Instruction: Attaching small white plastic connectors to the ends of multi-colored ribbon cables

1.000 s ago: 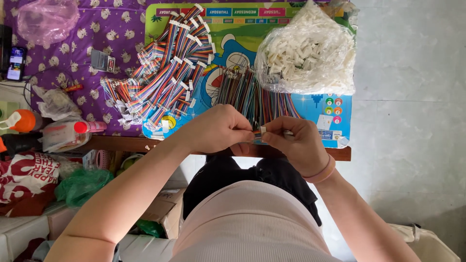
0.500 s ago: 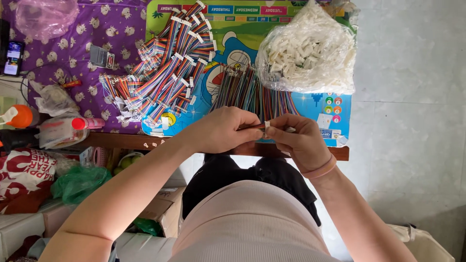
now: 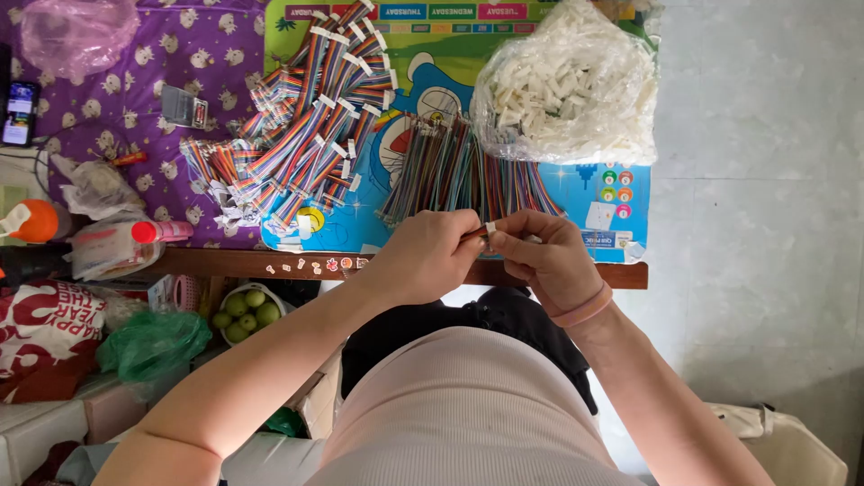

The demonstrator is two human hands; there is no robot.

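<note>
Left hand and right hand both pinch, grip closed, apparently one small white connector above the worktop edge.

Up top right sits a clear plastic bag of white connector housings. Far left, a black phone lies on the purple flowered cloth. Below the wooden table edge, a bowl of green fruit.

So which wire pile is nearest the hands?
The loose, fanned wire bundle just above the hands; the finished ribbon pile lies farther left.
</note>
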